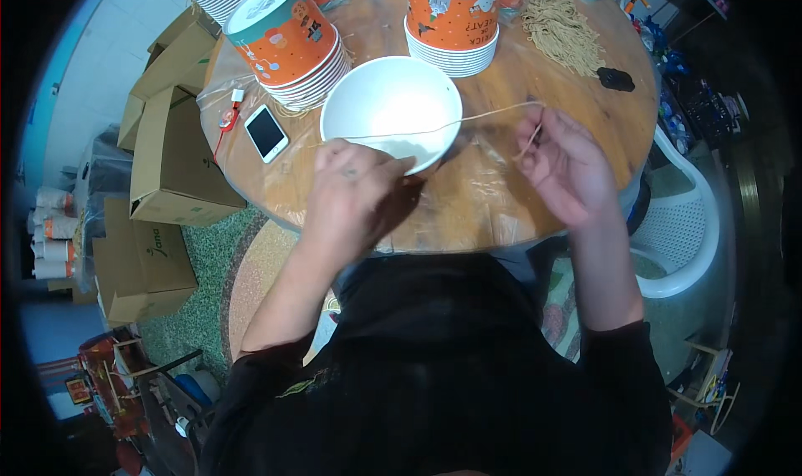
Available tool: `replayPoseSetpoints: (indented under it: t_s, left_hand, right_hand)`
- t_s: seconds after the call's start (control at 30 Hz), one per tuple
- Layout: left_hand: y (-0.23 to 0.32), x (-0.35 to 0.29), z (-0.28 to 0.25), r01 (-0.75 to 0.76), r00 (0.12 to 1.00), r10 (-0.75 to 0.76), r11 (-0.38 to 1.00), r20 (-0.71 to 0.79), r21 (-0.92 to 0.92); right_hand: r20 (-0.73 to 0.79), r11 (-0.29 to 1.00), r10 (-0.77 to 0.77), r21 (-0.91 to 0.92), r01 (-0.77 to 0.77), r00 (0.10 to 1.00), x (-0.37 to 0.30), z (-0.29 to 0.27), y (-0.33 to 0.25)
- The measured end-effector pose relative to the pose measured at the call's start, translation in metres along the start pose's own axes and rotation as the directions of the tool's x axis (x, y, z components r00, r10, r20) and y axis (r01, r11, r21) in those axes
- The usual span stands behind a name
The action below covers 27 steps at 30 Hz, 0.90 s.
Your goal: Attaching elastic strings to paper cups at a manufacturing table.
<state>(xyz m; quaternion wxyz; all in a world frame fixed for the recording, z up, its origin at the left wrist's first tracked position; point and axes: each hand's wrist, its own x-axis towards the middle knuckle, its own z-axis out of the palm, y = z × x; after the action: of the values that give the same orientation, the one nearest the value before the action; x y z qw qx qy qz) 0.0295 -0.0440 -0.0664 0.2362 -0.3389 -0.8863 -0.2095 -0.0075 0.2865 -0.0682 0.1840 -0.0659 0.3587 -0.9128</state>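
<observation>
Cord (501,111) runs, in the head view, from the left hand (355,184) across the open mouth of a white tub (393,88) to the right hand (572,159). The tub is over the near part of the worktop (493,217), mouth facing up toward the person. The left hand is closed on its near rim, the fingertips partly hidden; the right, well apart and off the tub, has its fingers bent around the cord, with a short loose end below. The step in hand seems to be drawing the cord across the tub; whether it passes through the wall cannot be told. The next move probably calls for a steady rim and a light, even pull from the right.
</observation>
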Motion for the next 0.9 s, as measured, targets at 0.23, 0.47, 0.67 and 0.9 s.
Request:
replayPoseSetpoints:
  t_s: [0.23, 0.47, 0.67, 0.9]
  left_hand:
    - [-0.033, -0.016, -0.042, 0.098, 0.995, -0.097, 0.994, 0.026, -0.045]
    - [0.024, -0.012, -0.025, -0.073, 0.986, 0.048, 0.986, -0.162, -0.151]
    - [0.052, 0.008, 0.01, -0.003, 0.975, -0.045, 0.976, -0.218, -0.216]
    - [0.058, -0.002, 0.012, 0.054, 0.969, -0.121, 0.955, -0.215, -0.293]
  right_hand:
    - [0.035, 0.983, -0.041, 0.178, 0.034, 0.999, -0.001, 0.015, 0.038]
    - [-0.061, 0.988, 0.006, 0.152, 0.003, 0.998, -0.008, 0.037, 0.077]
    - [0.057, 0.974, -0.048, 0.223, 0.034, 0.997, -0.013, 0.054, 0.088]
    - [0.022, 0.972, -0.118, 0.207, 0.111, 0.993, -0.02, 0.056, 0.092]
